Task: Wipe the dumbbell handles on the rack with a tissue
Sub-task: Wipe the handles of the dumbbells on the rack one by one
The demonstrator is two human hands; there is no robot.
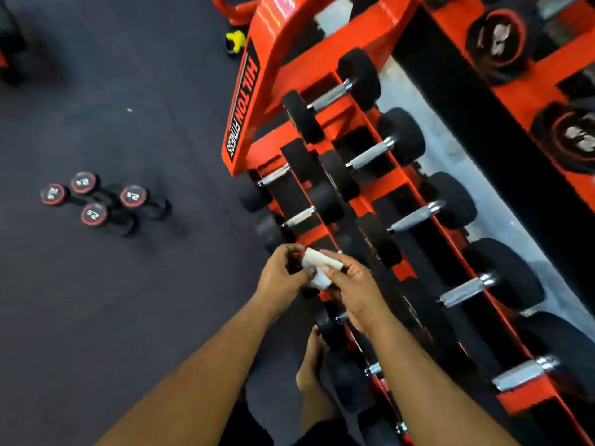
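Note:
An orange dumbbell rack (322,37) runs from the top centre down to the bottom right, with black dumbbells on several tiers. Their metal handles show, such as one handle (331,94) near the top and another handle (465,289) lower right. A folded white tissue (317,263) hangs in front of the lowest tier. My left hand (281,275) pinches its left end. My right hand (351,289) holds its right side with curled fingers. The tissue touches no handle that I can see.
Several small black dumbbells with red rims (96,201) lie on the dark rubber floor (112,91) to the left. A yellow object (235,40) sits at the rack's far end. My bare foot (310,365) stands beside the rack's base.

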